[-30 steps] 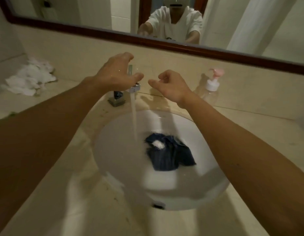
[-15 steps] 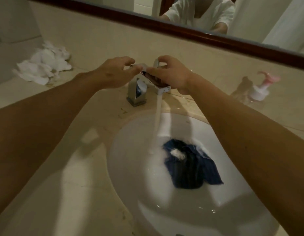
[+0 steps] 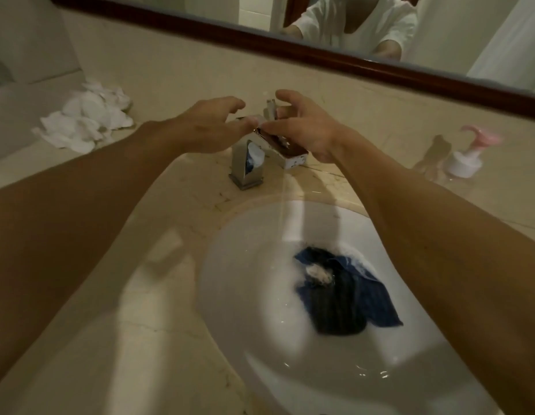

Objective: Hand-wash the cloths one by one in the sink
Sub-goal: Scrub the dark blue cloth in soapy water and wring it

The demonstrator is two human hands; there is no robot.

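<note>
My right hand (image 3: 302, 128) was curled round the lever (image 3: 271, 106) of the tap (image 3: 248, 163). The forefinger arched over the lever's top and the thumb lay along the spout. Half a second before, that hand had sat lower on the spout with the lever mostly hidden behind it; now the lever stood clear between finger and thumb.

My left hand (image 3: 210, 125) hovered just left of the lever, fingers loosely curved and spread, holding nothing. Its thumb tip nearly met my right thumb, but I could not tell whether they touched. Earlier its fingers had been drawn closer together.

The water (image 3: 281, 217) had changed most. It had been a thick white stream, and now it fell as a thin thread from below my right hand into the sink (image 3: 239, 295).

The blue cloth (image 3: 347, 298) lay where it had been, bunched in the bottom of the sink, below my right hand and beside that forearm. A dab of foam sat on it and suds lay along its far edge.

The white cloths (image 3: 86, 124) were still heaped on the tabletop (image 3: 140, 339), well to the left of my left hand. The pump bottle (image 3: 466, 158) stood well to the right of my right hand, by the wall.
</note>
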